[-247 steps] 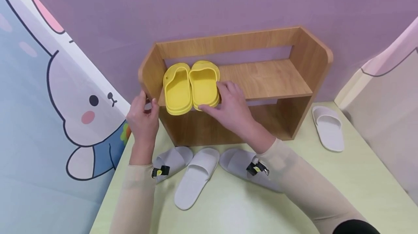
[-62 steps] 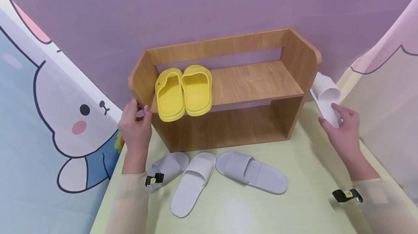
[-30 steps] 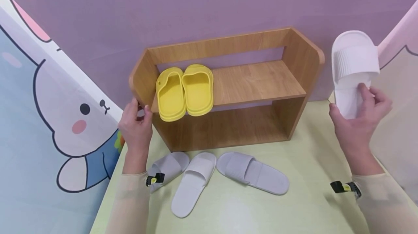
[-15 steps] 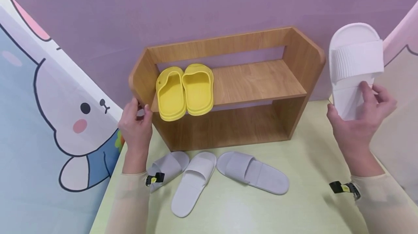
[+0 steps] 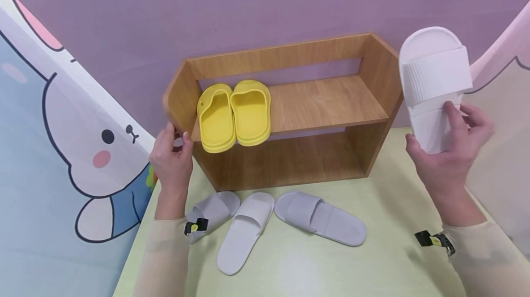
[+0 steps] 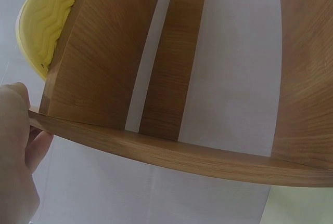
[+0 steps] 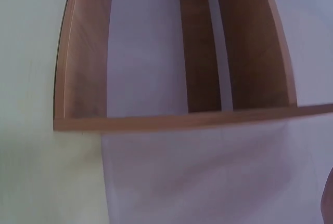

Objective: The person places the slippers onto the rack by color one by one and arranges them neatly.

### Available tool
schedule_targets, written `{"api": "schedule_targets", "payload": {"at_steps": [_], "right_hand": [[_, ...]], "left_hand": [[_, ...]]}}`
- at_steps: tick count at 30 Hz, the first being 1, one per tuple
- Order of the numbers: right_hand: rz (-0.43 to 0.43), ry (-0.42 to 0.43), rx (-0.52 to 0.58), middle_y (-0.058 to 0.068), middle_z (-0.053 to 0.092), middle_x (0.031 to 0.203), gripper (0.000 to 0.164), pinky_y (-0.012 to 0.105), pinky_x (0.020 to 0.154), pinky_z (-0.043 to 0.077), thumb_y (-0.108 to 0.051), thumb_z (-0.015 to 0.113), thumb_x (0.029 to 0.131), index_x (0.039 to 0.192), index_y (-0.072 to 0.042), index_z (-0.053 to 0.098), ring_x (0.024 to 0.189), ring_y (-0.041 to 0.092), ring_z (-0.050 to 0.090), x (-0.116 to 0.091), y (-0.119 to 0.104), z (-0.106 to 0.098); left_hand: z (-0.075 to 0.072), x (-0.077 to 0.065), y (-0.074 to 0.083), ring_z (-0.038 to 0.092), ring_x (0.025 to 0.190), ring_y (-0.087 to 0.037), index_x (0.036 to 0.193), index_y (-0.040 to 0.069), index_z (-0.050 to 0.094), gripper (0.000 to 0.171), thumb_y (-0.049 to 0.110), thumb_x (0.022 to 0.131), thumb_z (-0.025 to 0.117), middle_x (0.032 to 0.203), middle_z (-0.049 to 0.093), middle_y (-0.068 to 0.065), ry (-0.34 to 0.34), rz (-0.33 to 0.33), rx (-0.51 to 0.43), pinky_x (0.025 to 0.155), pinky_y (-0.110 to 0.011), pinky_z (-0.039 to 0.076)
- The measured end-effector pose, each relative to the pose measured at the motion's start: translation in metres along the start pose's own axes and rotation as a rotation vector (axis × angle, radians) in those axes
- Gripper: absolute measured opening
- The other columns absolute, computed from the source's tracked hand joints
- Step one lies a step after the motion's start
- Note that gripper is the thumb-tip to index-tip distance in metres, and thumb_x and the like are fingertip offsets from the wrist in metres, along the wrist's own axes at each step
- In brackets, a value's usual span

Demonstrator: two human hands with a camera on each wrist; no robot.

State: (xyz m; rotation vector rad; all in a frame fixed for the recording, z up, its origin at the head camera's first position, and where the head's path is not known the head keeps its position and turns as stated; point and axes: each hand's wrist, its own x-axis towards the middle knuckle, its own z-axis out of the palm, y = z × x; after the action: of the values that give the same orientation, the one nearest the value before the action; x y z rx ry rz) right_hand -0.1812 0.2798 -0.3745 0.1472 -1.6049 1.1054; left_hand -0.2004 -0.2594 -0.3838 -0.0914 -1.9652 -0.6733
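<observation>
My left hand (image 5: 171, 168) pinches the front edge of the wooden shoe rack's (image 5: 331, 103) left side panel. In the left wrist view, the thumb and fingers (image 6: 37, 148) lie on both sides of that panel (image 6: 156, 154). On the right, my right hand (image 5: 457, 163) grips a white slipper (image 5: 436, 76) by its heel end, thumb on one edge and index finger on the insole. The slipper is held up, toe pointing away, and overlaps the rack's right panel in the head view. Two yellow clogs (image 5: 217, 124) stand side by side at the left of the upper shelf.
In front of the rack, a grey slipper (image 5: 215, 209), a white slipper (image 5: 244, 235) and another grey slipper (image 5: 323, 218) lie on the pale green surface (image 5: 298, 274). The left wrist partly covers the first. A purple backdrop (image 5: 265, 7) stands behind the rack.
The right hand left the yellow clogs and picked the white slipper up from beside the rack. It raised it, then shifted it slightly left. The left hand keeps its grip on the rack.
</observation>
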Motion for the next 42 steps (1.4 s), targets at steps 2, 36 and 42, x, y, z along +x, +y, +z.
{"api": "schedule_targets", "payload": {"at_steps": [2, 36, 42], "right_hand": [[-0.006, -0.012, 0.011, 0.011, 0.049, 0.143, 0.077, 0.027, 0.104, 0.038, -0.029, 0.080, 0.065, 0.133, 0.007, 0.070, 0.124, 0.015, 0.044, -0.003, -0.001, 0.002], [0.052, -0.443, -0.190, 0.032, 0.046, 0.149, 0.072, 0.052, 0.099, 0.040, -0.017, 0.091, 0.082, 0.147, 0.000, 0.066, 0.139, 0.046, 0.038, -0.013, -0.021, 0.044], [0.030, -0.486, -0.206, 0.037, 0.047, 0.144, 0.068, 0.059, 0.105, 0.036, -0.019, 0.088, 0.085, 0.143, 0.008, 0.064, 0.140, 0.053, 0.036, -0.010, -0.027, 0.058]], "left_hand": [[0.000, 0.000, 0.000, 0.078, 0.100, -0.030, 0.123, -0.003, 0.073, 0.030, 0.023, 0.109, 0.068, 0.106, 0.075, -0.019, -0.002, 0.001, 0.003, 0.083, -0.007, 0.049], [0.005, 0.000, -0.004, 0.079, 0.101, -0.029, 0.124, -0.001, 0.073, 0.031, 0.025, 0.109, 0.069, 0.108, 0.077, -0.017, -0.004, -0.009, 0.012, 0.083, -0.013, 0.053], [0.005, -0.001, -0.005, 0.079, 0.101, -0.029, 0.122, -0.002, 0.073, 0.029, 0.024, 0.109, 0.069, 0.107, 0.077, -0.017, 0.002, -0.006, 0.021, 0.081, -0.025, 0.060]]}}
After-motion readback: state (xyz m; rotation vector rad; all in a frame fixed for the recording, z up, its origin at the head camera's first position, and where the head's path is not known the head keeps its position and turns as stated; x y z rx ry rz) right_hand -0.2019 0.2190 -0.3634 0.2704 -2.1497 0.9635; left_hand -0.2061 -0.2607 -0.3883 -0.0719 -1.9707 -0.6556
